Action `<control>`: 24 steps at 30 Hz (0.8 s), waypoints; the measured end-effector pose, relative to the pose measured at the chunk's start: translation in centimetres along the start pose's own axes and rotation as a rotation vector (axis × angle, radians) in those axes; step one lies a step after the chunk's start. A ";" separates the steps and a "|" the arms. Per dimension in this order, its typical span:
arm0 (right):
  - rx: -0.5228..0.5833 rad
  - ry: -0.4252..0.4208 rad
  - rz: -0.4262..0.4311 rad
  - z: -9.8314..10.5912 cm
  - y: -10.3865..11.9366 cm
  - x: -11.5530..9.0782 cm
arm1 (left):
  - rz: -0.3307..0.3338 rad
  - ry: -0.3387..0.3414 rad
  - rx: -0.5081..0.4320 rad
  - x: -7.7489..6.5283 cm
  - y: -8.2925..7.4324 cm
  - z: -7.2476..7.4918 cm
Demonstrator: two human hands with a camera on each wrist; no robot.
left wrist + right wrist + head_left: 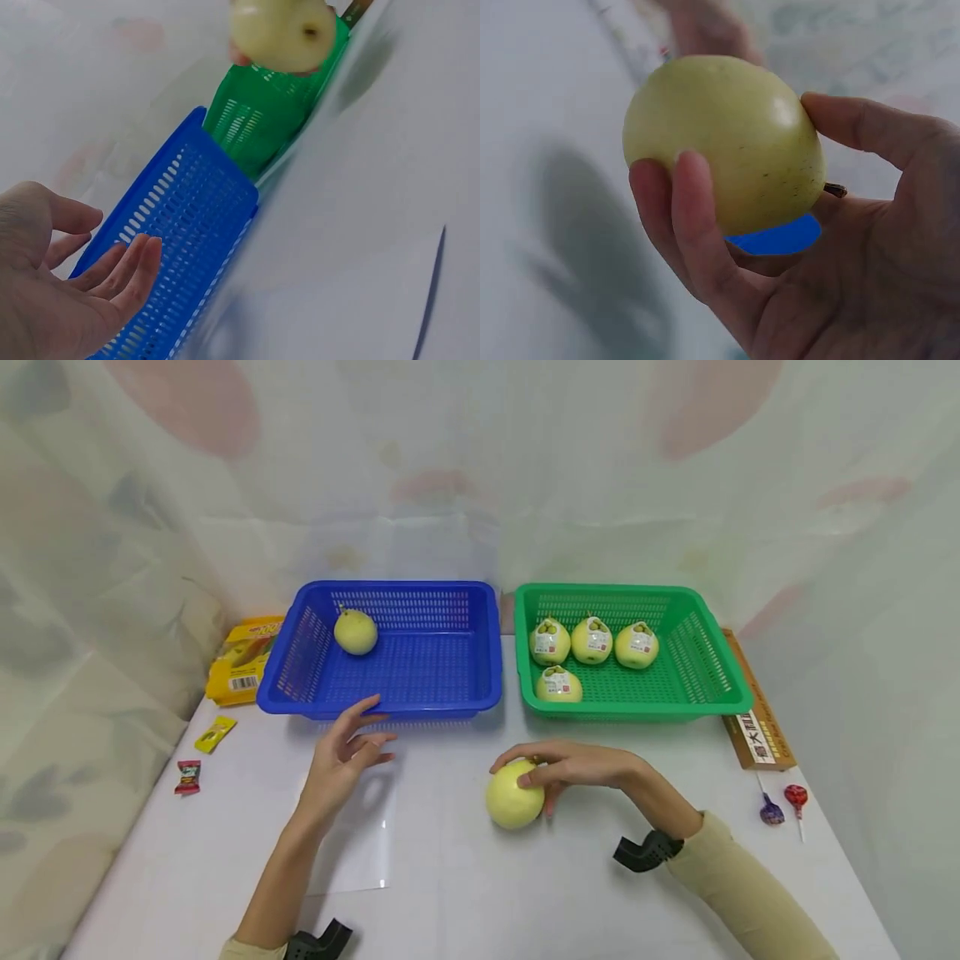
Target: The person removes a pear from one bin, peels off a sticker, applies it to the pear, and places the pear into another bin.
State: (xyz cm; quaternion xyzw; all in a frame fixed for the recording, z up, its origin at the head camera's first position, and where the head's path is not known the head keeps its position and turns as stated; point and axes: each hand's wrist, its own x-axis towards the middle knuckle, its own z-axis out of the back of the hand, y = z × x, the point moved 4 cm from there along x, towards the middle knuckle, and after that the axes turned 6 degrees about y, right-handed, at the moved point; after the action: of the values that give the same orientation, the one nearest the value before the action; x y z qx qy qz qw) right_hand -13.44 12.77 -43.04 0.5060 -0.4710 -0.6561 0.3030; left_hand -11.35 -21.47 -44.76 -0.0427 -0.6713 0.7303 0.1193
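A pale yellow-green pear (pixel 513 797) is gripped by my right hand (pixel 577 768) above the white table; its dark stem shows in the right wrist view, near the palm. My left hand (pixel 347 756) holds nothing, its fingers loosely bent just before the near rim of the blue basket (pixel 435 672). Inside that basket, toward its left, lies one pear (pixel 356 632) without a visible label. Several pears (pixel 592 640) with white printed labels sit in the green basket (pixel 690 647) to the right. Beneath the left hand, a clear flat sheet (pixel 352 852) lies on the table.
To the left are a yellow snack bag (pixel 243 664), a small yellow packet (pixel 215 734) and a red wrapped candy (pixel 188 777). On the right lie a brown box (pixel 765 727), a purple lollipop (pixel 771 811) and a red lollipop (pixel 797 796). Patterned curtains hang around the table.
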 end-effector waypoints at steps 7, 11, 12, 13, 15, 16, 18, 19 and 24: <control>-0.082 -0.155 -0.102 -0.7 -3.4 -0.5 | -0.035 0.130 0.009 0.0 0.0 -3.5; -0.139 -0.343 -0.087 -1.1 -3.1 -0.9 | 0.018 0.296 0.027 -0.3 0.3 -6.8; -0.142 -0.384 -0.080 -1.2 -3.0 -1.0 | 0.040 0.340 0.033 -0.5 0.5 -7.6; -0.146 -0.418 -0.071 -1.4 -3.0 -1.1 | 0.064 0.382 0.036 -0.7 0.6 -8.4; -0.144 -0.457 -0.048 -1.7 -3.1 -1.3 | 0.112 0.458 0.048 -1.1 0.8 -9.7; -0.137 -0.466 -0.045 -1.9 -3.3 -1.4 | 0.133 0.484 0.056 -1.3 0.8 -10.2; -0.125 -0.475 -0.043 -2.2 -3.6 -1.5 | 0.163 0.519 0.069 -1.6 0.9 -10.8; -0.120 -0.475 -0.041 -2.3 -3.7 -1.5 | 0.175 0.526 0.076 -1.8 1.0 -11.0; -0.105 -0.485 -0.052 -2.7 -3.9 -1.8 | 0.188 0.520 0.088 -2.0 0.9 -11.2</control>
State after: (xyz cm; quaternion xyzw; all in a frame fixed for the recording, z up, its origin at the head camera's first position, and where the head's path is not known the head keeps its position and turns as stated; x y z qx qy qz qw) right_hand -10.04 14.97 -46.03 0.3291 -0.4821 -0.7894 0.1899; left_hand -7.06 -11.16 -46.93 -0.2854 -0.5788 0.7312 0.2212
